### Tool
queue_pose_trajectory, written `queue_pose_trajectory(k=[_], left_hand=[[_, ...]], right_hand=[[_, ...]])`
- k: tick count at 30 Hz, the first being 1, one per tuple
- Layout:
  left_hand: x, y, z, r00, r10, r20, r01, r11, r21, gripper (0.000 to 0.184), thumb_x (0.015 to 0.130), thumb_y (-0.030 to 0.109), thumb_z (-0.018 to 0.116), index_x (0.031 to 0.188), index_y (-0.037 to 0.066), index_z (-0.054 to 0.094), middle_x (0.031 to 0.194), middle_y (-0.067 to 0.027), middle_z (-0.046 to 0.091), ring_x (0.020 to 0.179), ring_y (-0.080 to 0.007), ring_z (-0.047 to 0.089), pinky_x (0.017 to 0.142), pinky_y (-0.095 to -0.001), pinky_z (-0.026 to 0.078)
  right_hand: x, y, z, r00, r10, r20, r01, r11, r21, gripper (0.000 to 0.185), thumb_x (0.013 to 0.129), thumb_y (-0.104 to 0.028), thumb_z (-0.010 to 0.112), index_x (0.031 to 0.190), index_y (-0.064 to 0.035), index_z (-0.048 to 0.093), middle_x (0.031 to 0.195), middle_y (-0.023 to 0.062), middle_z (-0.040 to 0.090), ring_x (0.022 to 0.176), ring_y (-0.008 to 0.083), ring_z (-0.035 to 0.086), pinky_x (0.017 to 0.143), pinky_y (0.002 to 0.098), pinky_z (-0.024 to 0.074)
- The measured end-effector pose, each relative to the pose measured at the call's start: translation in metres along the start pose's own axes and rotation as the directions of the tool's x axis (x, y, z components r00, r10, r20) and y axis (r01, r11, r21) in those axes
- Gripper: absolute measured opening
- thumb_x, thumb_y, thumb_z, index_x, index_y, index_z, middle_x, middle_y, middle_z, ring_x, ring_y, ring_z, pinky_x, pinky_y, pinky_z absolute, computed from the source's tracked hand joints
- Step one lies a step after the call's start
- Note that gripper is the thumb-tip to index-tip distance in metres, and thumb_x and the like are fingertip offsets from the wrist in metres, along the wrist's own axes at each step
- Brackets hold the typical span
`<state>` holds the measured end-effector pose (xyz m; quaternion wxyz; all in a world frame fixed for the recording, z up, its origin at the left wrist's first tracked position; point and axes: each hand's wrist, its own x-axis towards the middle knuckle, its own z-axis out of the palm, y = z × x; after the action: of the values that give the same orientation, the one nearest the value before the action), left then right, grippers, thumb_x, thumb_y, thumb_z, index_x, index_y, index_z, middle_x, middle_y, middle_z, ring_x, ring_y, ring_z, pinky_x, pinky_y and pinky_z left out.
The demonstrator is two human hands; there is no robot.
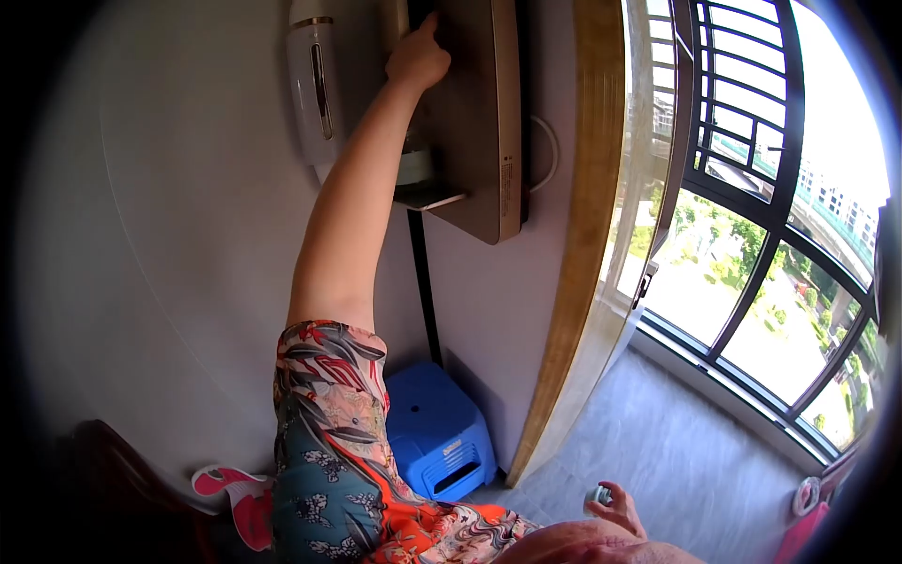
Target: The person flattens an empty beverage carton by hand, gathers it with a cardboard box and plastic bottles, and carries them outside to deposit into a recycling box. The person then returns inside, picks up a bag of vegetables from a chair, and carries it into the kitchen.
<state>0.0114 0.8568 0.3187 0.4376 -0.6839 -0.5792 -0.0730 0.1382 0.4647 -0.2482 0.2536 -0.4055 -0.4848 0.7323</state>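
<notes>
My left hand (420, 58) is stretched up to the front of a bronze-coloured wall-mounted appliance (484, 122) that looks like a water dispenser. Its index finger points out and meets the dark upper panel; the other fingers are curled in with nothing visible in them. Below, a pale green container (413, 166) sits on the appliance's small tray (437, 199), partly covered by my forearm. Low down at the right, my right hand (618, 512) is closed around a small pale green object (596, 499), its kind too small to make out.
A white cylindrical holder (315, 89) hangs on the wall left of the appliance. Beneath it a blue plastic stool (437, 423) stands on the floor. A wooden door frame (573, 235) and barred windows (742, 216) are to the right. A pink-and-white item (246, 503) lies lower left.
</notes>
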Motion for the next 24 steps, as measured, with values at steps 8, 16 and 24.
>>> queue_pose_trajectory(k=[8, 16, 24], left_hand=[[-0.011, 0.023, -0.011, 0.999, -0.008, -0.043, 0.009, 0.999, 0.033, 0.067, 0.069, 0.005, 0.046, 0.131, 0.026, 0.033, 0.102, -0.0151, 0.058, 0.096, -0.0353, 0.054, 0.082, -0.0420, 0.045], [-0.026, 0.042, -0.029, 0.996, 0.062, 0.061, -0.065, 0.997, 0.049, 0.066, 0.075, 0.001, 0.045, 0.137, 0.015, 0.025, 0.094, -0.0204, 0.055, 0.083, -0.0345, 0.053, 0.069, -0.0440, 0.044], [-0.040, -0.039, -0.038, 0.994, -0.109, -0.033, 0.082, 0.888, -0.453, 0.077, 0.071, 0.022, 0.064, 0.135, 0.009, 0.024, 0.097, -0.0110, 0.060, 0.090, -0.0234, 0.057, 0.079, -0.0348, 0.044]], right_hand=[[-0.004, -0.001, -0.001, 1.000, 0.005, 0.000, -0.005, 1.000, -0.004, 0.060, 0.063, -0.031, 0.071, 0.111, -0.0015, 0.052, 0.085, 0.0154, 0.063, 0.075, 0.0218, 0.063, 0.068, 0.0310, 0.0503], [0.004, 0.018, 0.008, 0.999, 0.002, 0.054, -0.001, 1.000, -0.024, 0.061, 0.062, -0.033, 0.071, 0.112, -0.0024, 0.052, 0.086, 0.0152, 0.063, 0.077, 0.0229, 0.063, 0.069, 0.0317, 0.0501], [0.006, 0.029, 0.010, 0.998, 0.007, 0.059, -0.009, 0.999, 0.035, 0.058, 0.063, -0.031, 0.071, 0.109, 0.0000, 0.054, 0.091, 0.0153, 0.061, 0.077, 0.0228, 0.062, 0.069, 0.0315, 0.0503]])
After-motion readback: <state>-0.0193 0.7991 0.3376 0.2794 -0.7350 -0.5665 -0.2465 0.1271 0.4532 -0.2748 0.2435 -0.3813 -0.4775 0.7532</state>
